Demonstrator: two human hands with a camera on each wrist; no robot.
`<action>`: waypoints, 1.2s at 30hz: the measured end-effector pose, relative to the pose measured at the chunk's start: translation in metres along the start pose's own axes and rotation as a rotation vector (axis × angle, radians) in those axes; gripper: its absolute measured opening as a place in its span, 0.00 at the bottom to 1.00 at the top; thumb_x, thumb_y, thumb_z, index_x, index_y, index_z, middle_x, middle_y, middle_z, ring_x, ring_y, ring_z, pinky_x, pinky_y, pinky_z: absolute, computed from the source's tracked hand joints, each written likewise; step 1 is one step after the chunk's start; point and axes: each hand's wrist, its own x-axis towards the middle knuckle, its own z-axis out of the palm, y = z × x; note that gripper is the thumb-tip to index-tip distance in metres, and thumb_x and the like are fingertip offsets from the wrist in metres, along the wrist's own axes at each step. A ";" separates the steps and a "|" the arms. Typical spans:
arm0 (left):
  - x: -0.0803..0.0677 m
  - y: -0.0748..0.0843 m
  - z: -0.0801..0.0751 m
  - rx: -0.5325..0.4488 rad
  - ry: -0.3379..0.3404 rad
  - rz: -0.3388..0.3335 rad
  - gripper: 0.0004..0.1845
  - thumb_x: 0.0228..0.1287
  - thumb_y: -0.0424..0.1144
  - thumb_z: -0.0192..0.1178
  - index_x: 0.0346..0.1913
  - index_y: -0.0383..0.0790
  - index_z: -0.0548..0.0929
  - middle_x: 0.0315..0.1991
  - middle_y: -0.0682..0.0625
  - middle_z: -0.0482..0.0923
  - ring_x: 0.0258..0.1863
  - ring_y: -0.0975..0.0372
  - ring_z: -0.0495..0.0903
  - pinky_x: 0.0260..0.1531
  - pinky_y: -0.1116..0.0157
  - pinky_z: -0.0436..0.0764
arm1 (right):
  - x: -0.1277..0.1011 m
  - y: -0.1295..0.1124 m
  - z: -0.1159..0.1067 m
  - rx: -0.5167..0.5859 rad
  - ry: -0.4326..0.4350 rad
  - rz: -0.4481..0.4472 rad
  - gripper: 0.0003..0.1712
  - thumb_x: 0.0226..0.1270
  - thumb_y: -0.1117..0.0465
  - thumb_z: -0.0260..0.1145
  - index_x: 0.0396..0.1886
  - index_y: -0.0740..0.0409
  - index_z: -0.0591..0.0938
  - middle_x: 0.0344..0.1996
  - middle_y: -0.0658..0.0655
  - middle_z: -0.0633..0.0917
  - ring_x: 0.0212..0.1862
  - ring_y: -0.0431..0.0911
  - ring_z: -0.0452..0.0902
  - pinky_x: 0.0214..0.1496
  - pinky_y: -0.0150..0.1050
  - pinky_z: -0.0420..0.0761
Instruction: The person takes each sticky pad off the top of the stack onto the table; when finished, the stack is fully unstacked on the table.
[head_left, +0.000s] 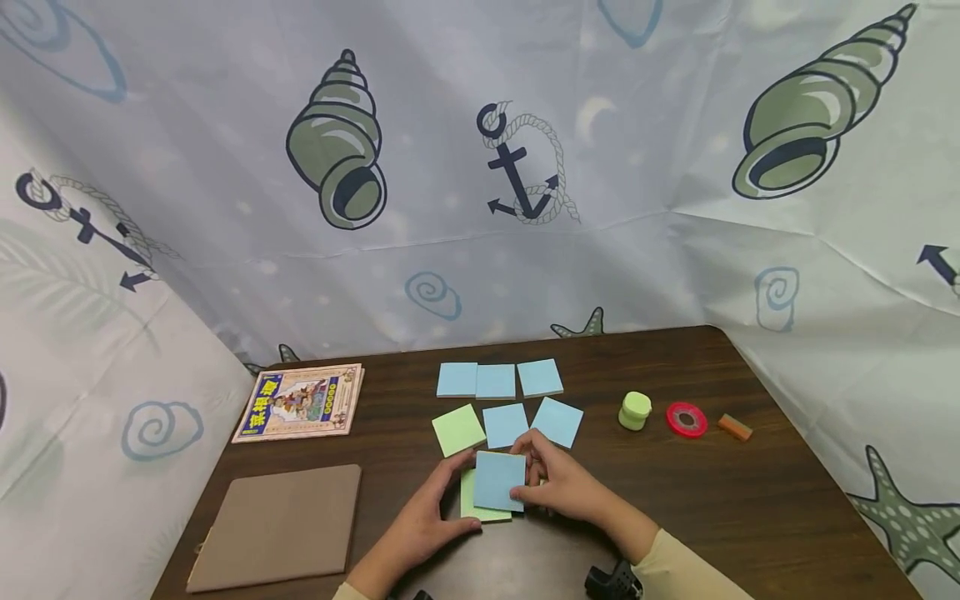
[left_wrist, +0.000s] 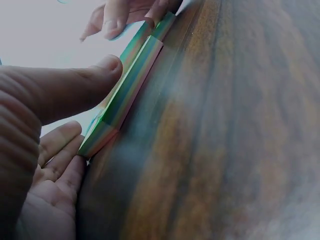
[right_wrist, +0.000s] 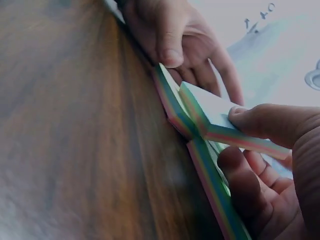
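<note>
My right hand (head_left: 562, 483) pinches a blue sticky note pad (head_left: 498, 481) between thumb and fingers. That pad is tilted over a green sticky note pad (head_left: 486, 512) on the table, covering most of it. In the right wrist view, the held pad (right_wrist: 212, 112) has striped coloured edges, and another green-topped pad (right_wrist: 212, 182) lies under my right fingers. My left hand (head_left: 425, 521) rests at the green pad's left side, its thumb extended by the near edge and its fingers relaxed. The left wrist view shows that thumb (left_wrist: 75, 87) against the striped edges.
Beyond the hands lie a green pad (head_left: 459, 430) and several blue pads (head_left: 495, 381). At right are a light-green capped container (head_left: 634, 411), a red ring-shaped roll (head_left: 687, 420) and an orange-brown block (head_left: 735, 427). At left, a colourful booklet (head_left: 300, 402) and a brown folder (head_left: 277, 527).
</note>
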 end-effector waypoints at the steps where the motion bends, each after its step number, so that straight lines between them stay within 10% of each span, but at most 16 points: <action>1: 0.000 -0.001 0.000 0.003 0.002 0.010 0.55 0.60 0.41 0.83 0.86 0.52 0.62 0.82 0.57 0.68 0.84 0.54 0.66 0.81 0.68 0.64 | 0.000 0.001 -0.001 0.033 -0.008 0.007 0.29 0.73 0.60 0.78 0.67 0.52 0.73 0.34 0.58 0.82 0.26 0.39 0.77 0.24 0.36 0.82; 6: 0.000 -0.003 -0.001 -0.011 0.003 0.058 0.54 0.60 0.38 0.82 0.86 0.51 0.62 0.81 0.57 0.70 0.83 0.54 0.67 0.81 0.71 0.63 | -0.001 0.006 -0.006 0.123 0.014 0.012 0.17 0.78 0.60 0.72 0.59 0.59 0.80 0.27 0.53 0.81 0.20 0.37 0.72 0.20 0.35 0.78; 16: 0.003 -0.003 -0.005 0.014 0.020 0.088 0.53 0.62 0.37 0.81 0.86 0.46 0.62 0.81 0.51 0.71 0.83 0.52 0.67 0.79 0.75 0.61 | -0.007 0.001 -0.016 0.392 0.362 -0.051 0.14 0.85 0.62 0.62 0.50 0.74 0.78 0.38 0.45 0.90 0.36 0.37 0.85 0.37 0.35 0.87; 26: 0.003 -0.005 0.000 -0.017 -0.002 0.114 0.48 0.65 0.40 0.80 0.84 0.45 0.64 0.81 0.48 0.71 0.82 0.47 0.68 0.81 0.66 0.65 | -0.042 0.016 -0.035 0.193 0.537 -0.191 0.22 0.83 0.70 0.62 0.71 0.70 0.76 0.51 0.59 0.84 0.47 0.38 0.82 0.46 0.32 0.84; 36: 0.001 -0.005 0.001 -0.011 0.008 0.109 0.46 0.67 0.40 0.78 0.83 0.44 0.66 0.81 0.48 0.71 0.83 0.46 0.67 0.81 0.69 0.64 | -0.065 0.024 -0.056 -0.096 0.673 0.038 0.11 0.82 0.63 0.68 0.58 0.59 0.86 0.57 0.62 0.87 0.59 0.32 0.79 0.60 0.22 0.76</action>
